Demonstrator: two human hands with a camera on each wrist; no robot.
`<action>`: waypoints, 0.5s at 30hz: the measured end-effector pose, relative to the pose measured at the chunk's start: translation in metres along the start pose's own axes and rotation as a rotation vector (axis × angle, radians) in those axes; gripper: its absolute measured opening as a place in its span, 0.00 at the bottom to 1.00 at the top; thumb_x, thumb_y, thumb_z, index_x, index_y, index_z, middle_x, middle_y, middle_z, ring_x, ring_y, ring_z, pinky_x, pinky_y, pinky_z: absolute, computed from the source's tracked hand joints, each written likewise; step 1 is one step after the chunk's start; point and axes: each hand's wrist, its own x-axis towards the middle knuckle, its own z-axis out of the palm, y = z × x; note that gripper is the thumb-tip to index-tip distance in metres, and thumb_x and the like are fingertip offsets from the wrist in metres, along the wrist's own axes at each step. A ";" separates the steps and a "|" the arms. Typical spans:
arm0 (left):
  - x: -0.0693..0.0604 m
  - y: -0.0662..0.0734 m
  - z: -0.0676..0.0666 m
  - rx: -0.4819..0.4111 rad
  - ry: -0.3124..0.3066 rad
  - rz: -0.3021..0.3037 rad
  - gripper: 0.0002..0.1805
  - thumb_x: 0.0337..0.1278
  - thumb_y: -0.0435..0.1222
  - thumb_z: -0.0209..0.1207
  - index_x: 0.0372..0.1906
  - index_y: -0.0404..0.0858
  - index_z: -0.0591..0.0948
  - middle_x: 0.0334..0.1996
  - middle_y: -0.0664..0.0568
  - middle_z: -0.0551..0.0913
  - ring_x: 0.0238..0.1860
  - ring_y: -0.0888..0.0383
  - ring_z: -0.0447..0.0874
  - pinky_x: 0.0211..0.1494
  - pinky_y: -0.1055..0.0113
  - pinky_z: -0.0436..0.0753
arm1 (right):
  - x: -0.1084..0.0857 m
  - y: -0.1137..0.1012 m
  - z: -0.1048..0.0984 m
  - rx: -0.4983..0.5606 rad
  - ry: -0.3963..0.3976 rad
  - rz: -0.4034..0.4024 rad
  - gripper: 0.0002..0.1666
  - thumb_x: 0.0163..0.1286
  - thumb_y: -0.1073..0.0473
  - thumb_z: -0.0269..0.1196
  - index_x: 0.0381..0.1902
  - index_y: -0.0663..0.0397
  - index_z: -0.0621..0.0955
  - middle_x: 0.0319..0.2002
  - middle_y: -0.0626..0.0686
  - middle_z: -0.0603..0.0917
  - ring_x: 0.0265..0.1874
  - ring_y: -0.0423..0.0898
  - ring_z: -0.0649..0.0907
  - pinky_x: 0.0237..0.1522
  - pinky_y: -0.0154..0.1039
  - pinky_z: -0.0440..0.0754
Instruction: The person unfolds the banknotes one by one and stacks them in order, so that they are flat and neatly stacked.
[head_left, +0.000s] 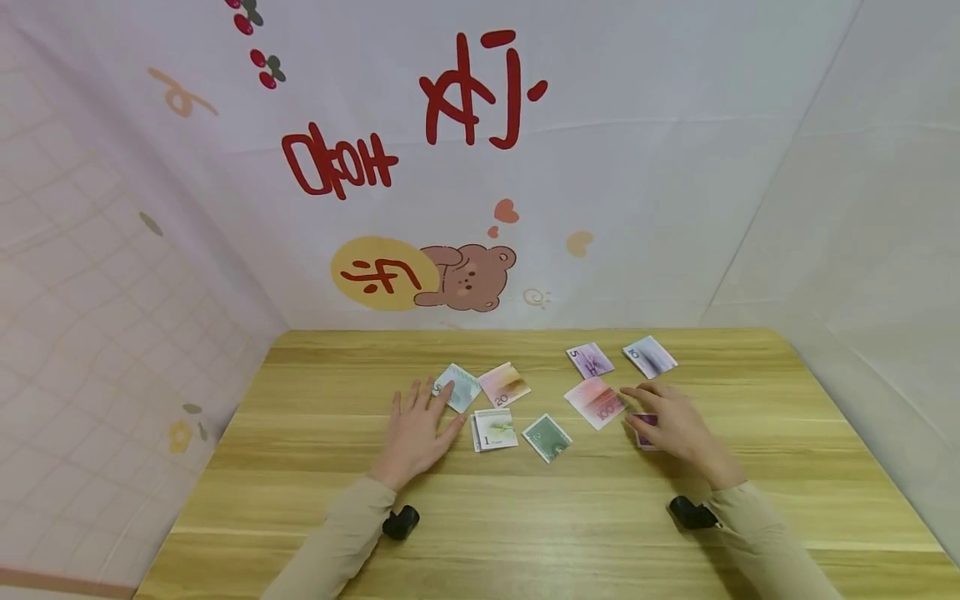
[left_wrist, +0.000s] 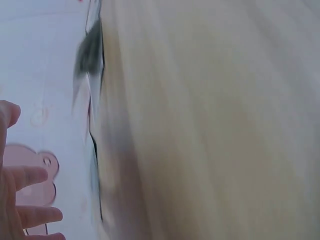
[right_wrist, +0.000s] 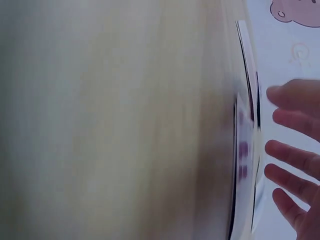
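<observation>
Small paper banknotes lie spread over the wooden table. My left hand [head_left: 416,433], fingers spread, hovers by a teal note [head_left: 459,388], one finger overlapping it in the head view. Near its thumb is a green-white 1 note [head_left: 497,430], stacked on another. My right hand [head_left: 678,421] has its fingers loosely bent over a dark purple note [head_left: 643,435], which it partly hides. Beside those fingertips lies a red 100 note [head_left: 595,402]. Both wrist views show fingers apart above the table, holding nothing.
A brown 20 note [head_left: 504,384] and a dark green note [head_left: 547,438] lie in the middle. Farther back are a violet 5 note [head_left: 589,360] and a blue 10 note [head_left: 651,357]. A white printed cloth [head_left: 637,183] hangs behind the table [head_left: 540,533].
</observation>
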 end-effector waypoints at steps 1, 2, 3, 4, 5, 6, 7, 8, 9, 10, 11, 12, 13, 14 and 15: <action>0.002 0.004 0.001 -0.011 0.006 0.016 0.35 0.67 0.60 0.46 0.72 0.46 0.66 0.70 0.38 0.62 0.70 0.37 0.55 0.68 0.36 0.50 | 0.002 0.000 0.002 0.008 0.000 0.004 0.24 0.56 0.62 0.70 0.52 0.61 0.82 0.44 0.62 0.81 0.43 0.61 0.79 0.42 0.59 0.76; 0.004 0.009 0.002 -0.024 0.011 0.030 0.35 0.67 0.59 0.46 0.72 0.45 0.66 0.69 0.37 0.63 0.70 0.37 0.55 0.68 0.36 0.51 | 0.004 -0.001 0.003 0.015 -0.001 0.008 0.23 0.55 0.63 0.70 0.51 0.62 0.82 0.43 0.62 0.81 0.42 0.61 0.79 0.42 0.59 0.76; 0.006 0.013 0.003 -0.040 0.020 0.049 0.35 0.68 0.59 0.46 0.71 0.44 0.67 0.69 0.36 0.63 0.69 0.36 0.56 0.68 0.36 0.52 | 0.006 -0.001 0.004 0.024 -0.002 0.014 0.23 0.55 0.64 0.70 0.50 0.62 0.82 0.43 0.63 0.81 0.42 0.61 0.79 0.42 0.58 0.76; 0.009 0.018 0.003 -0.057 0.029 0.065 0.34 0.68 0.58 0.46 0.70 0.42 0.67 0.68 0.36 0.64 0.68 0.36 0.57 0.68 0.37 0.53 | 0.008 -0.002 0.005 0.032 -0.003 0.021 0.22 0.55 0.65 0.70 0.50 0.63 0.82 0.42 0.63 0.82 0.41 0.61 0.79 0.42 0.58 0.76; 0.011 0.023 0.004 -0.080 0.038 0.081 0.34 0.68 0.57 0.47 0.70 0.41 0.68 0.67 0.35 0.65 0.68 0.35 0.58 0.68 0.38 0.54 | 0.009 -0.002 0.007 0.042 -0.004 0.029 0.22 0.55 0.66 0.70 0.50 0.63 0.82 0.42 0.63 0.82 0.41 0.61 0.79 0.42 0.58 0.76; 0.014 0.028 0.005 -0.102 0.052 0.094 0.33 0.68 0.56 0.48 0.69 0.39 0.69 0.66 0.34 0.66 0.67 0.35 0.59 0.68 0.39 0.56 | 0.011 -0.002 0.007 0.051 -0.003 0.034 0.21 0.56 0.67 0.70 0.49 0.63 0.83 0.41 0.63 0.82 0.40 0.61 0.79 0.42 0.57 0.76; 0.016 0.033 0.005 -0.124 0.065 0.105 0.33 0.68 0.55 0.48 0.68 0.38 0.69 0.65 0.33 0.67 0.67 0.34 0.60 0.67 0.41 0.58 | 0.013 -0.003 0.009 0.057 0.000 0.039 0.20 0.56 0.67 0.70 0.48 0.63 0.83 0.40 0.63 0.82 0.39 0.60 0.79 0.41 0.57 0.76; 0.019 0.038 0.004 -0.149 0.076 0.112 0.32 0.68 0.54 0.49 0.67 0.37 0.70 0.64 0.33 0.68 0.66 0.34 0.61 0.67 0.42 0.59 | 0.015 -0.003 0.009 0.064 0.000 0.045 0.19 0.56 0.67 0.70 0.47 0.63 0.83 0.39 0.62 0.82 0.38 0.59 0.80 0.40 0.56 0.76; 0.022 0.043 0.004 -0.170 0.088 0.120 0.31 0.68 0.53 0.49 0.66 0.36 0.71 0.63 0.32 0.69 0.65 0.35 0.62 0.67 0.44 0.61 | 0.017 -0.003 0.011 0.074 0.006 0.051 0.18 0.56 0.67 0.70 0.46 0.63 0.84 0.38 0.61 0.82 0.37 0.59 0.80 0.39 0.55 0.75; 0.025 0.047 0.004 -0.191 0.094 0.128 0.31 0.68 0.52 0.50 0.66 0.35 0.72 0.62 0.32 0.70 0.65 0.35 0.63 0.67 0.45 0.62 | 0.018 -0.003 0.012 0.087 0.008 0.059 0.17 0.56 0.66 0.71 0.45 0.63 0.84 0.37 0.61 0.82 0.36 0.58 0.80 0.38 0.54 0.75; 0.027 0.052 0.004 -0.207 0.099 0.135 0.30 0.68 0.51 0.50 0.65 0.34 0.72 0.62 0.32 0.71 0.64 0.35 0.64 0.66 0.46 0.64 | 0.019 -0.004 0.013 0.098 0.007 0.070 0.17 0.56 0.66 0.71 0.44 0.64 0.84 0.36 0.61 0.82 0.35 0.58 0.79 0.37 0.53 0.75; 0.029 0.056 0.004 -0.218 0.101 0.141 0.30 0.68 0.51 0.50 0.65 0.34 0.73 0.61 0.32 0.71 0.64 0.36 0.65 0.66 0.47 0.65 | 0.020 -0.004 0.015 0.106 0.008 0.078 0.16 0.56 0.66 0.71 0.44 0.64 0.85 0.36 0.60 0.82 0.34 0.57 0.79 0.35 0.51 0.74; 0.031 0.060 0.003 -0.229 0.097 0.146 0.30 0.68 0.51 0.51 0.64 0.34 0.73 0.61 0.33 0.72 0.63 0.37 0.66 0.65 0.47 0.66 | 0.020 -0.004 0.016 0.119 0.008 0.088 0.16 0.56 0.66 0.71 0.43 0.64 0.85 0.35 0.60 0.82 0.33 0.56 0.79 0.34 0.50 0.74; 0.033 0.063 0.003 -0.241 0.090 0.148 0.29 0.68 0.50 0.51 0.64 0.34 0.73 0.60 0.33 0.72 0.63 0.38 0.67 0.65 0.48 0.66 | 0.020 -0.005 0.017 0.132 0.009 0.098 0.15 0.55 0.67 0.71 0.42 0.64 0.85 0.35 0.60 0.82 0.32 0.55 0.78 0.34 0.49 0.73; 0.035 0.067 0.004 -0.251 0.083 0.152 0.29 0.68 0.50 0.51 0.64 0.34 0.73 0.60 0.34 0.73 0.63 0.39 0.67 0.65 0.48 0.67 | 0.021 -0.005 0.018 0.145 0.015 0.104 0.15 0.54 0.68 0.71 0.42 0.64 0.85 0.35 0.61 0.82 0.31 0.55 0.78 0.33 0.48 0.73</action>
